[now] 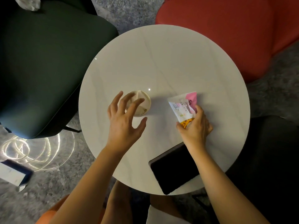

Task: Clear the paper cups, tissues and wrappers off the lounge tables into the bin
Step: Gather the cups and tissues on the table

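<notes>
- Two hands work over the round table (pixel 161 54): your left hand (pixel 124 122) hovers, fingers spread and loose, over the paper cup (pixel 146 101) left of the table's centre, a tissue (pixel 139 95) crumpled inside.
- Right of centre, your right hand (pixel 196 126) pinches the wrapper (pixel 181 107) by its near end.
- A dark tablet (pixel 173 168) lies at the table's near edge.

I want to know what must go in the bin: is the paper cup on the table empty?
No, a crumpled tissue lies inside the paper cup, partly under the left hand.
</notes>
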The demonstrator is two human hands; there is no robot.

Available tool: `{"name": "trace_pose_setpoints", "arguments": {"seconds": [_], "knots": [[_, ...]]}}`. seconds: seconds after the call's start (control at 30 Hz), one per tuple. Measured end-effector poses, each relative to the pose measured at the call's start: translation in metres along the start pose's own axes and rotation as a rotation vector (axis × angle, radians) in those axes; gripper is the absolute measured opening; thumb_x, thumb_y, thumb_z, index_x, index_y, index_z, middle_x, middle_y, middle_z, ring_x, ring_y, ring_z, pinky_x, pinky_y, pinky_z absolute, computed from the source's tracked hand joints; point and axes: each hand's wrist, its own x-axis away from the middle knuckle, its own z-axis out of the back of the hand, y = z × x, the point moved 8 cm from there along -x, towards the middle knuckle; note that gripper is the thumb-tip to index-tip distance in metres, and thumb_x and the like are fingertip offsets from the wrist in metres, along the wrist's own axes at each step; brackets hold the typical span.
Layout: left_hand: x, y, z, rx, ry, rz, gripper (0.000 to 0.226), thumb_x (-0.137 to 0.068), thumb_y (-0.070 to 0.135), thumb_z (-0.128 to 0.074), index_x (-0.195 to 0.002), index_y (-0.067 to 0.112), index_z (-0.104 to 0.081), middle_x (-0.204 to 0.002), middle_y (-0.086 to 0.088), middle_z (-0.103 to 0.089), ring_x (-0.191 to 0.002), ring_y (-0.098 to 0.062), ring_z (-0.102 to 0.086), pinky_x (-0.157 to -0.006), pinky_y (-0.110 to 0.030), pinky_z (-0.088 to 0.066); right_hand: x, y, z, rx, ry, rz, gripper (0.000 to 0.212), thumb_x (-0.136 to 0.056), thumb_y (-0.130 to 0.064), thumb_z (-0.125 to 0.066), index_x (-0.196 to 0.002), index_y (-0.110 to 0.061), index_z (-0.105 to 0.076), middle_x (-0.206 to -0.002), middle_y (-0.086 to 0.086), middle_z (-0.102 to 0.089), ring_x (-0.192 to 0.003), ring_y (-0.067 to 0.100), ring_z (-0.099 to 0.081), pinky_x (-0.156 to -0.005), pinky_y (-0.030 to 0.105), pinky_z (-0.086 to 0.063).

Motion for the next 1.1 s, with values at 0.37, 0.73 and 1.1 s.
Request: {"name": "trace_pose_setpoints", "arguments": {"seconds": [0.37, 0.73, 1.1], "knots": [[-0.022, 0.052, 0.047, 0.565, 0.091, 0.324, 0.051, -0.079, 0.043, -0.067, -0.121, 0.026, -0.045, -0.110, 0.019, -0.057, -0.107, -0.004, -0.055, -0.088, -0.026, -0.049, 0.011, -0.133, 0.058, -0.380, -0.063, 0.458, 0.082, -0.065, -0.038, -0.075, -0.131, -0.008, -0.036, -0.123, 0.012, -0.056, -0.107, 0.025, -0.054, -0.093, 0.033, -0.035], [0.005, -0.027, 0.123, 0.612, 0.417, 0.598, 0.022, -0.086, 0.011, -0.061, -0.097, 0.031, -0.058, -0.094, 0.008, -0.066, -0.088, -0.009, -0.066, -0.076, -0.031, -0.056, 0.021, -0.174, 0.052, -0.605, -0.313, 0.531, 0.070, -0.073, -0.056, -0.054, -0.131, -0.031, -0.025, -0.138, 0.002, -0.042, -0.117, 0.008, -0.039, -0.102, 0.040, -0.032], [0.047, -0.089, 0.020, 0.618, 0.137, 0.826, 0.021, -0.083, 0.009, -0.060, -0.091, 0.028, -0.060, -0.086, 0.005, -0.068, -0.080, -0.010, -0.066, -0.065, -0.026, -0.053, 0.016, -0.110, 0.004, -0.571, -0.304, 0.338, 0.048, -0.079, -0.050, -0.049, -0.122, -0.043, -0.030, -0.119, -0.022, -0.045, -0.112, -0.008, -0.041, -0.099, 0.013, -0.019]]}}
